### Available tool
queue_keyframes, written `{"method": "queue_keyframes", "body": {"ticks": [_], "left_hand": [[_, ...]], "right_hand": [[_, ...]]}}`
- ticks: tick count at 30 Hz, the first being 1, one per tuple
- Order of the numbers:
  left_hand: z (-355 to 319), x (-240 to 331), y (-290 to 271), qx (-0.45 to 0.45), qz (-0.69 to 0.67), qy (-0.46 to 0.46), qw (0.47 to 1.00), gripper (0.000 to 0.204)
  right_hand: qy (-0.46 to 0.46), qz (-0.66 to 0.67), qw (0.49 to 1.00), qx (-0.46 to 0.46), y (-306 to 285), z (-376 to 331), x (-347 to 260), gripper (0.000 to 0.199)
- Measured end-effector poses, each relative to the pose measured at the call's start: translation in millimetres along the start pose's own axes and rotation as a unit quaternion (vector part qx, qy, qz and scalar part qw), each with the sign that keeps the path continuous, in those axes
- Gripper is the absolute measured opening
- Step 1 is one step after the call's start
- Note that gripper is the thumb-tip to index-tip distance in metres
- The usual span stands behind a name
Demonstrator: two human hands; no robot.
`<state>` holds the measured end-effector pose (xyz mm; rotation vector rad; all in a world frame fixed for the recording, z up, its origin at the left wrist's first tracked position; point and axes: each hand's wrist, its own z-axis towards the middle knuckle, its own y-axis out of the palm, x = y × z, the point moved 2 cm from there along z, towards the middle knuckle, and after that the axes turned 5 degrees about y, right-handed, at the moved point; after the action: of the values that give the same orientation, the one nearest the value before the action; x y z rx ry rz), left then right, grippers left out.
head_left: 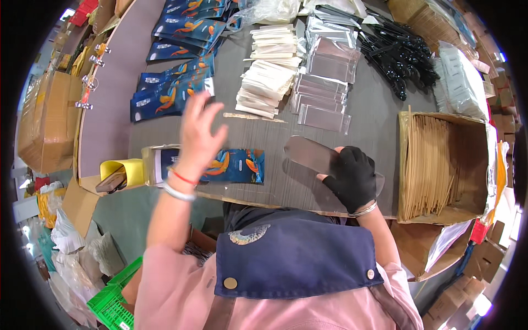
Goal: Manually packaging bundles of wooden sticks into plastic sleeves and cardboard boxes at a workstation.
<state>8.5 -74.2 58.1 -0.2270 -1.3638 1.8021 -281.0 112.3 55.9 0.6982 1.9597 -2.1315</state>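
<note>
My left hand is bare, with a red band and a pale bracelet at the wrist. Its fingers are spread and slightly blurred, at the near edge of a pile of blue packets with orange fish-like prints. Under that forearm, a blue printed packet lies flat near the table's front edge. My right hand, in a black fingerless glove, grips a translucent grey flat plastic piece with a rounded end. Thumb and fingertips press on it; the palm hides its middle.
Beyond my hands lie white paper packets, clear plastic sleeves and black plastic spoons. A cardboard box of thin wooden sticks stands at the right. A yellow holder sits at the left edge, near a green crate below.
</note>
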Motion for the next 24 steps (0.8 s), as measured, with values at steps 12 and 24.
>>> {"method": "queue_keyframes", "body": {"ticks": [12,24], "left_hand": [[-68.4,48.8,57.4,-0.061,-0.113,-0.156,0.979,0.092],[8.2,-13.1,48.8,0.141,0.013,-0.093,0.986,0.064]], "right_hand": [[-0.06,-0.021,0.992,-0.109,13.4,4.7,-26.7,0.059],[-0.081,0.05,0.995,0.003,33.2,23.3,-40.8,0.061]]}}
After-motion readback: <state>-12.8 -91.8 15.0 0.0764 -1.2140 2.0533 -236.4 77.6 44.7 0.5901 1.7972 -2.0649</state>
